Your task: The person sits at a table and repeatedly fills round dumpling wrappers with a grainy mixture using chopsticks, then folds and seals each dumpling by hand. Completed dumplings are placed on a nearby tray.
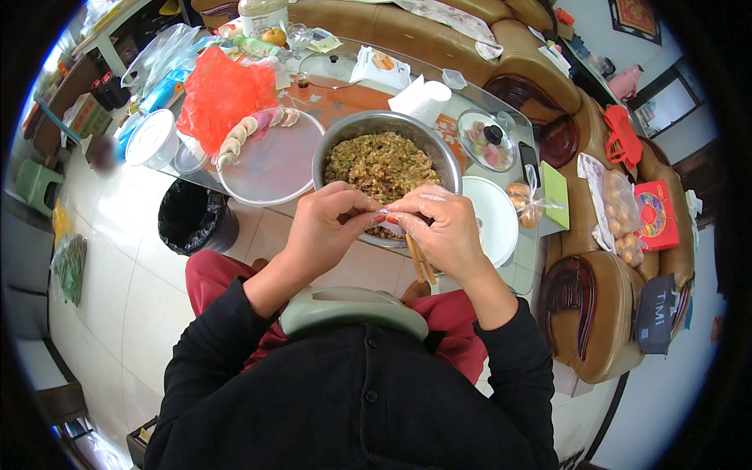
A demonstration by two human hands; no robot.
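My left hand (pixel 333 223) and my right hand (pixel 445 229) meet over the near rim of a steel bowl (pixel 319 166). Thumbs and fingertips of both pinch a small pinkish-white dumpling (pixel 396 229), mostly hidden by the fingers. Flour whitens the fingertips. Chopped brown-green filling (pixel 381 160) fills much of the bowl. Beneath my right hand, wooden chopsticks (pixel 421 262) stick out toward me. Left of the bowl, a round translucent tray (pixel 270 168) carries a curved row of white and pink dumplings (pixel 235 141) along its far left edge.
A white basin (pixel 501 223) sits right of the bowl, near a glass lid (pixel 487 141) and a bag of round buns (pixel 521 202). Behind the tray lies a red plastic bag (pixel 223 98). A paper roll (pixel 427 98) is beyond the bowl. A black-lined bin (pixel 196 215) stands below the table's left side.
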